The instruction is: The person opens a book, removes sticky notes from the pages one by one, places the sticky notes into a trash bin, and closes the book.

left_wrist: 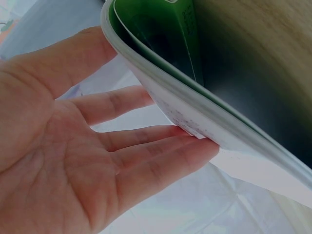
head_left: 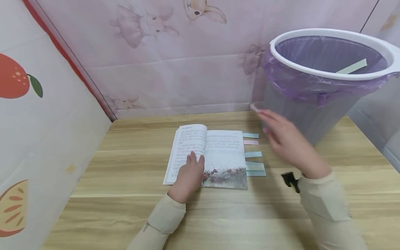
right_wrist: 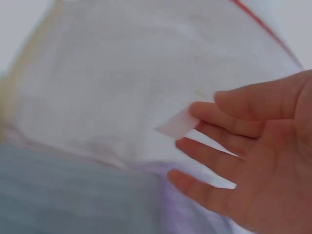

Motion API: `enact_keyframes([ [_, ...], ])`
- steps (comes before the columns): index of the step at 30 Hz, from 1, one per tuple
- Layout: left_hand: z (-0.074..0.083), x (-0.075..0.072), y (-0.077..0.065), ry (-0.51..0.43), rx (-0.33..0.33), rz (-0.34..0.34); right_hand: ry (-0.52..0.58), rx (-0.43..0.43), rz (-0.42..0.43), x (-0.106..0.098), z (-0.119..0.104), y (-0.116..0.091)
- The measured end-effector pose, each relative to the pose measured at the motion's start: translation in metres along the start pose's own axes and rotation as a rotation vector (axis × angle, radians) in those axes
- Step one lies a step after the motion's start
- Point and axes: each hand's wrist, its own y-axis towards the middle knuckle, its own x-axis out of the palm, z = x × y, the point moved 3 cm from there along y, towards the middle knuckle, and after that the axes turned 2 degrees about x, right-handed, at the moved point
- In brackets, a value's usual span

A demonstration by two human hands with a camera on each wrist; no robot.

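An open book (head_left: 222, 154) lies on the wooden table, its right page printed with ants at the bottom. On its left page near the fold rests my left hand (head_left: 188, 177), fingers extended. Seen from the left wrist, those fingertips touch the printed page near the book's edge (left_wrist: 214, 113). Between thumb and fingers, my right hand (head_left: 285, 140) pinches a pale pinkish sticky tab (right_wrist: 176, 125), held in the air right of the book beside the bin. Blue, pink and pale green sticky tabs (head_left: 253, 155) stick out from the book's right edge.
A grey trash bin (head_left: 290, 104) with a purple liner and white rim stands at the back right of the table (head_left: 125, 166). Inside its mouth leans a pale green strip (head_left: 353, 67). A patterned pink curtain (head_left: 187, 73) hangs behind. A black buckle (head_left: 290, 181) shows by the right wrist.
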Motion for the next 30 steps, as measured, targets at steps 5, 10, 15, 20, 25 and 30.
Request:
enact_keyframes([
  [5, 0.0, -0.001, 0.0, 0.001, -0.01, -0.009, -0.054, -0.177, 0.413, -0.058, -0.023, -0.004],
  [10, 0.001, -0.001, -0.002, 0.003, -0.007, 0.007, -0.189, -0.106, 0.564, -0.094, -0.016, 0.002],
  [15, 0.003, -0.001, -0.003, 0.017, 0.001, 0.015, -0.325, 0.069, 0.441, -0.106, 0.015, 0.008],
  [20, 0.003, 0.0, -0.003, 0.029, 0.015, 0.038, -0.384, 0.221, 0.255, -0.107, 0.039, 0.016],
  [25, 0.002, 0.001, -0.003, 0.033, 0.021, 0.044, -0.399, 0.272, 0.192, -0.107, 0.046, 0.021],
  [30, 0.002, 0.001, -0.002, 0.034, 0.016, 0.036, -0.384, 0.285, 0.189, -0.106, 0.048, 0.023],
])
